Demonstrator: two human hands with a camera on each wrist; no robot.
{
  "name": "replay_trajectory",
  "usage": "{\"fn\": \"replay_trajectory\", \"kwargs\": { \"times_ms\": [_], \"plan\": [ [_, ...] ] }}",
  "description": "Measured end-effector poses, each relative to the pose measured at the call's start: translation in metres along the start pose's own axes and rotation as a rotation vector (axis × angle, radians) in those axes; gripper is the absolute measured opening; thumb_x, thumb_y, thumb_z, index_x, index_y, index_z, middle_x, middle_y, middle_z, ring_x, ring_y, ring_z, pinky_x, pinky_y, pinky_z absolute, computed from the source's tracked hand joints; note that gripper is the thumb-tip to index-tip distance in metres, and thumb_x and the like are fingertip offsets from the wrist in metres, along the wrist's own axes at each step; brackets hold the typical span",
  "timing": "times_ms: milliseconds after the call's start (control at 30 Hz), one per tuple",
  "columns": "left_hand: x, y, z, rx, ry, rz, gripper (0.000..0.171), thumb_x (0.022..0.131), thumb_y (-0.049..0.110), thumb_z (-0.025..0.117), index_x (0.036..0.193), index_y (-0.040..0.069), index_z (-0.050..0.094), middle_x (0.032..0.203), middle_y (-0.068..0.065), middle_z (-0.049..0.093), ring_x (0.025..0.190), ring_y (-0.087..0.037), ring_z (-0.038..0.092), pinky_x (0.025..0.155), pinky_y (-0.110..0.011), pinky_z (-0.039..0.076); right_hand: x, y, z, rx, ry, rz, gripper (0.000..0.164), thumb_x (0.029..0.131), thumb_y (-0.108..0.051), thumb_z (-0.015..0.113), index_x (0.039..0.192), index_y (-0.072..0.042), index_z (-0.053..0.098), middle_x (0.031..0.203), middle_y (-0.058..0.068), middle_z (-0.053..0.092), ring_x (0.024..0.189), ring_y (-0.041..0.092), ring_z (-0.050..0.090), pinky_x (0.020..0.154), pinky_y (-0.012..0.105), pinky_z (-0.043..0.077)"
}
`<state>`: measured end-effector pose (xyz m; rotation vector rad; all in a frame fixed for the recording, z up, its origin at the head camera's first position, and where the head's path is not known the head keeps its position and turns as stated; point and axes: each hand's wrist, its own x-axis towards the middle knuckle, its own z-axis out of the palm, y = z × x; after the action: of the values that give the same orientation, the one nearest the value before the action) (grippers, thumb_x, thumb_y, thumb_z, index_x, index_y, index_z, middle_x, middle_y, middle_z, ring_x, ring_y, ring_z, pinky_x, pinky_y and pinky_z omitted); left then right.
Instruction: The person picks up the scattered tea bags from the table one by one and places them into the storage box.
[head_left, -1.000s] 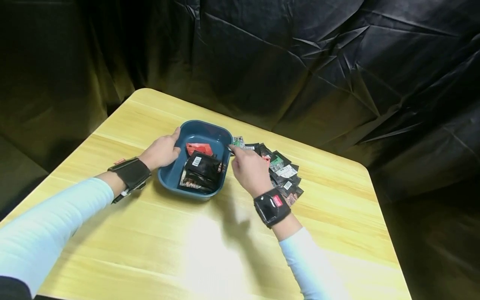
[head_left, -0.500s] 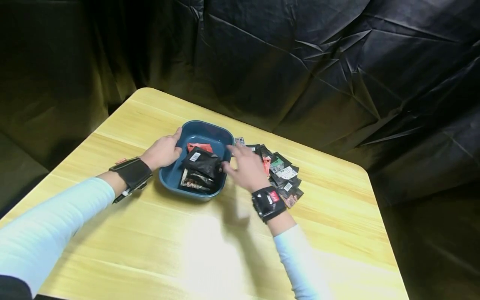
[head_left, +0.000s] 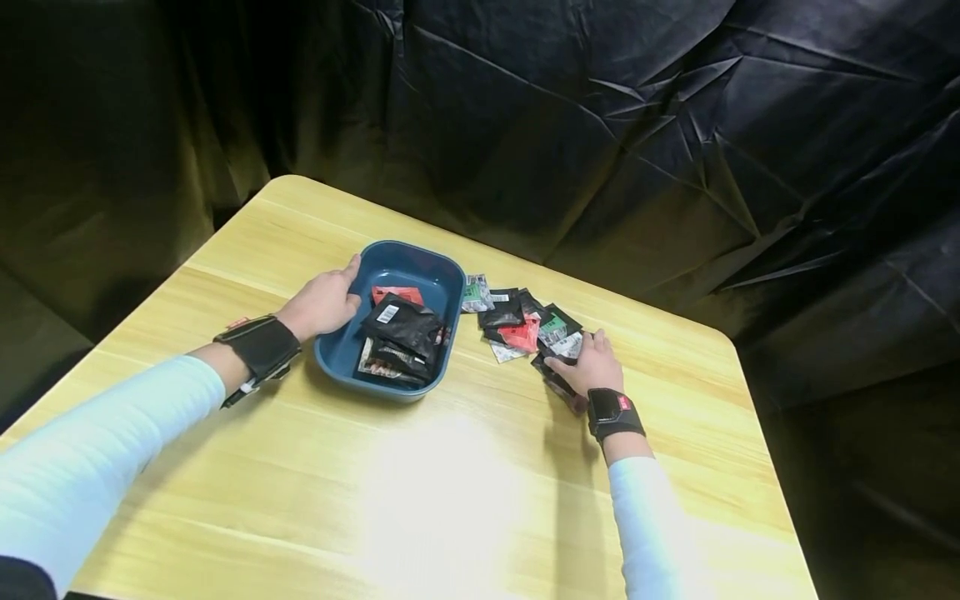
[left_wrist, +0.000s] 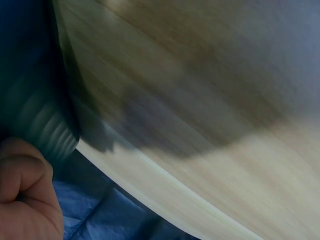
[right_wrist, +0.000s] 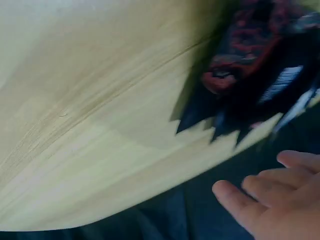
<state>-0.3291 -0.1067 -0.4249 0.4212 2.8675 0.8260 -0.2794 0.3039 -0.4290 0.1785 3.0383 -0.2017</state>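
Observation:
In the head view a blue plastic basin stands on the table, with a red packet and several black packets lying inside. My left hand grips the basin's left rim; its curled fingers show beside the basin wall in the left wrist view. To the right lies a loose pile of small flat packets, among them a red one and a green and grey one. Over the pile's right end is my right hand, fingers extended and spread, partly hiding dark packets.
The light wooden table has rounded far corners. Black sheeting hangs behind it. A green and grey packet lies right by the basin's right side, and a black packet with a barcode is beside that.
My right hand has moved from the basin's right rim rightward to the pile's right end. A black packet in the basin has settled at a slightly different angle. My left hand stays at the rim.

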Motion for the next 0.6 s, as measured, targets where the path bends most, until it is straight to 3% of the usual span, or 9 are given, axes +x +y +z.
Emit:
{"fn": "replay_trajectory", "kwargs": {
  "times_ms": [167,367,600],
  "plan": [
    [-0.001,-0.002,-0.001,0.009,0.013,0.020,0.071,0.090,0.011,0.048,0.146,-0.010,0.008,0.133,-0.037,0.042,0.104,-0.034,0.052,0.093,-0.049,0.043,0.007,-0.004,0.004,-0.078,-0.050,0.001,0.090,0.078,-0.062,0.059,0.138,0.003,0.041,0.135,0.028,0.044,0.123,0.040,0.043,0.095,0.057,0.039],
    [-0.001,0.000,-0.004,0.007,0.008,0.006,0.071,0.091,0.011,0.047,0.146,-0.009,0.007,0.135,-0.037,0.041,0.100,-0.034,0.052,0.089,-0.048,0.044,0.005,-0.004,0.002,-0.106,-0.036,-0.053,0.065,0.080,-0.045,0.057,0.128,-0.001,0.052,0.118,0.025,0.061,0.105,0.041,0.057,0.085,0.055,0.044],
    [-0.002,0.002,-0.003,0.005,-0.012,-0.011,0.072,0.092,0.012,0.047,0.147,-0.008,0.005,0.135,-0.036,0.040,0.101,-0.033,0.051,0.089,-0.047,0.044,-0.010,-0.001,0.004,-0.250,0.148,-0.224,0.038,0.082,-0.015,0.058,0.115,0.003,0.059,0.084,0.017,0.069,0.069,0.033,0.063,0.063,0.045,0.050]
  ]
}}
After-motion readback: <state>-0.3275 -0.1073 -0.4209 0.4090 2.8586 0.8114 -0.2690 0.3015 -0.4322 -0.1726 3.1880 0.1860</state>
